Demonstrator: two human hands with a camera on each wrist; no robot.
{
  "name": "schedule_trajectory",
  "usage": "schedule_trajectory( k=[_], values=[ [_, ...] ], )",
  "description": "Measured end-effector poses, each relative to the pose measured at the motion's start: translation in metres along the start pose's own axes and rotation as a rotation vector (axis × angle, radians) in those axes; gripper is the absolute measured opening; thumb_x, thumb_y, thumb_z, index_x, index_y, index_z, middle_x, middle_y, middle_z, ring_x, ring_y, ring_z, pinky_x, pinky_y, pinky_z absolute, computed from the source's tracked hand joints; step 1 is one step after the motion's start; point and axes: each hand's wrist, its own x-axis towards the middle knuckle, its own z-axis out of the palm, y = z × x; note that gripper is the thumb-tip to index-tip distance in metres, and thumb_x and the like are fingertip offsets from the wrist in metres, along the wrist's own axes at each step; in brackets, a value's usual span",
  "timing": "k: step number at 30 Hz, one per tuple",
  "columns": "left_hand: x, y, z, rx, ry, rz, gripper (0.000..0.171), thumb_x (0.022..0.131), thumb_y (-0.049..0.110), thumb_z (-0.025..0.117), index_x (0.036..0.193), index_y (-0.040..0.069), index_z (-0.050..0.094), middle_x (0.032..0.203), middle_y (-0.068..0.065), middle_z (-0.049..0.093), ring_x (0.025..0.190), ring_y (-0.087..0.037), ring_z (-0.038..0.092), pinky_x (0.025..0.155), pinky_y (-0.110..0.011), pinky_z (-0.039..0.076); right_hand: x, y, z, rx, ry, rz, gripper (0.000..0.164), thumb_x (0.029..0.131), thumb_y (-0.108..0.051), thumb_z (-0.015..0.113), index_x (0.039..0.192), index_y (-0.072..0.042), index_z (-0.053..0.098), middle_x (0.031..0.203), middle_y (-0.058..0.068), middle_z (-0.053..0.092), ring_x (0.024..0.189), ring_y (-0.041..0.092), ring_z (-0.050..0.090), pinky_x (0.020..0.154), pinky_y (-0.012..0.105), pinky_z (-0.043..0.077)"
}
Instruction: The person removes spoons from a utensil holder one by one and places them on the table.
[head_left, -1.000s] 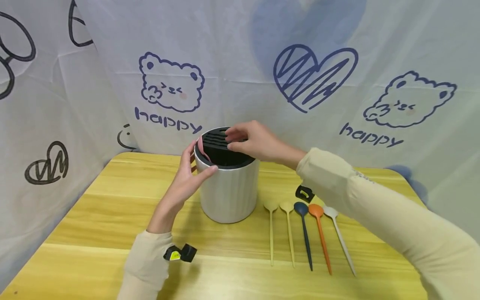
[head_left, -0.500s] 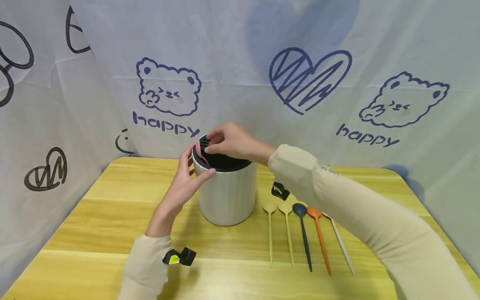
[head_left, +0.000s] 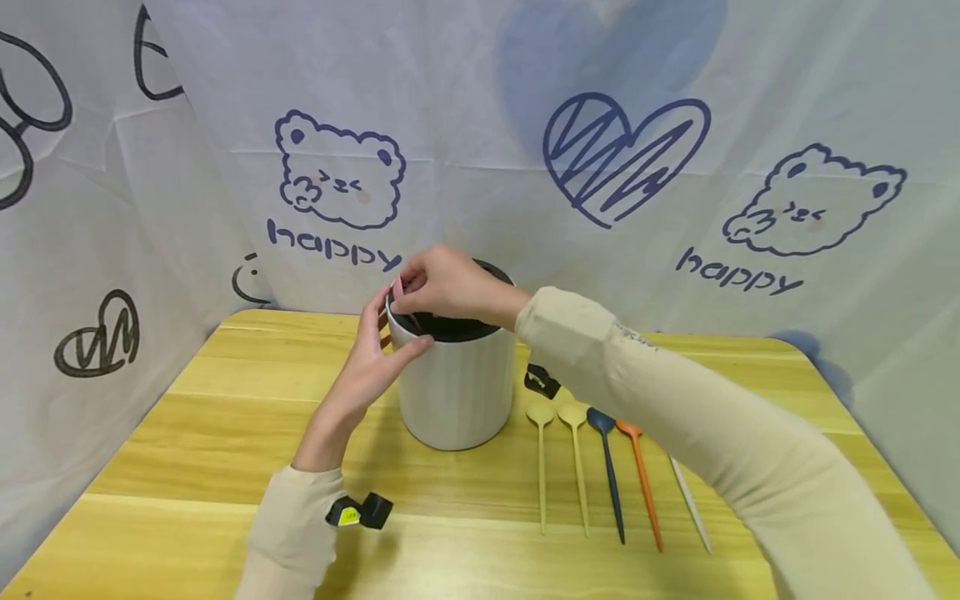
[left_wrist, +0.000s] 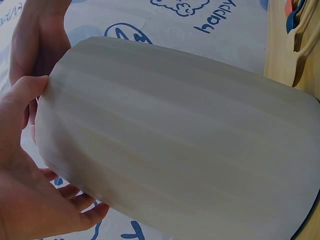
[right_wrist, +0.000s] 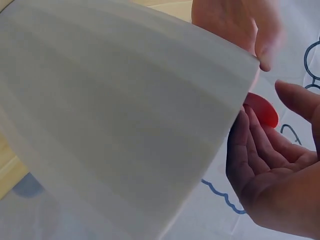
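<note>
A white fluted bin (head_left: pixel 453 392) with a black rim stands upright on the table. My left hand (head_left: pixel 365 360) grips it near the top left, thumb in front and fingers around the far side, as the left wrist view also shows. A pinkish-red rounded piece (right_wrist: pixel 263 109), shaped like a spoon's bowl, sticks up at the rim. Around that piece lies my right hand (right_wrist: pixel 277 175), its fingers curved close beneath and its thumb apart from it. In the head view the right hand covers much of the bin's opening, and whatever sits lower inside is hidden.
Right of the bin lie two yellow spoons (head_left: pixel 542 467), a dark blue spoon (head_left: pixel 611 471), an orange spoon (head_left: pixel 643 483) and a white spoon (head_left: pixel 693 508). My right sleeve partly covers the last two. A printed cloth (head_left: pixel 480 100) hangs behind the wooden table (head_left: pixel 187 467).
My right hand has moved left across the bin's opening, from the black slatted part to the pink piece at the left rim. My left hand has kept its hold on the bin.
</note>
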Motion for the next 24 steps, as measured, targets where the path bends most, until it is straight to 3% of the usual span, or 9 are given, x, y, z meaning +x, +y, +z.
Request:
schedule_trajectory(
  k=[13,24],
  values=[
    [0.002,0.001,-0.001,-0.005,0.000,0.009,0.089,0.090,0.031,0.065,0.155,0.015,0.005,0.158,-0.005,0.007,0.142,-0.024,0.011,0.113,-0.049,0.016,0.002,0.005,0.004,0.149,0.025,0.068,0.024,0.092,-0.010,0.065,0.114,0.000,0.067,0.102,0.010,0.068,0.084,0.019,0.065,0.065,0.024,0.055],
    [0.002,-0.001,0.000,-0.016,0.005,0.008,0.087,0.090,0.028,0.064,0.154,0.014,0.006,0.158,-0.006,0.008,0.143,-0.023,0.012,0.113,-0.049,0.016,0.002,0.011,0.003,0.139,0.098,0.064,0.022,0.092,-0.002,0.060,0.113,0.003,0.066,0.096,0.012,0.067,0.078,0.020,0.064,0.061,0.024,0.055]
  ],
)
